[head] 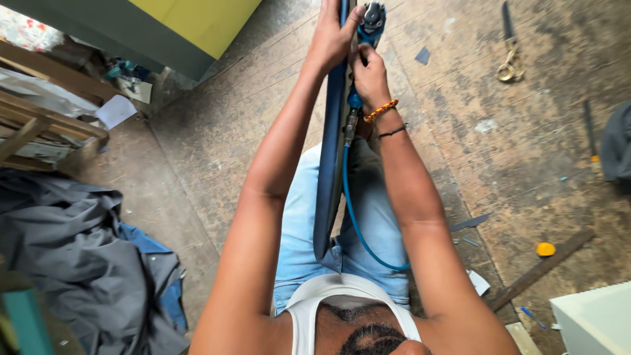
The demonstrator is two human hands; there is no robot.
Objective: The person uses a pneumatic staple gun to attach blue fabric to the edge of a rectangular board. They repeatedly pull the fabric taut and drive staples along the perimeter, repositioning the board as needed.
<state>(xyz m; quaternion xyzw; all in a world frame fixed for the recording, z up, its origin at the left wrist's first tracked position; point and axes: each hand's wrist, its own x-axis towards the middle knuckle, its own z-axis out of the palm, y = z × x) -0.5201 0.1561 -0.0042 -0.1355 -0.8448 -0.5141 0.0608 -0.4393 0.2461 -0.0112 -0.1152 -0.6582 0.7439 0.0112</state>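
My left hand (330, 34) grips the upper part of a long dark blue padded panel (328, 171) that stands on edge between my knees and runs up out of the frame. My right hand (369, 73) is closed around the blue handle of a pneumatic stapler (367, 26), whose metal head presses against the panel's edge near my left thumb. A blue air hose (358, 227) hangs from the tool's handle and loops down over my right thigh. An orange bead bracelet and a black band circle my right wrist.
Scissors (510, 62) lie on the worn wooden worktop (526, 164) at the upper right. A yellow cap (545, 249), a dark wooden strip (542, 268) and a white box (595, 319) sit at the lower right. Grey and blue fabric (79, 256) is heaped at the left, near wooden frames (39, 118).
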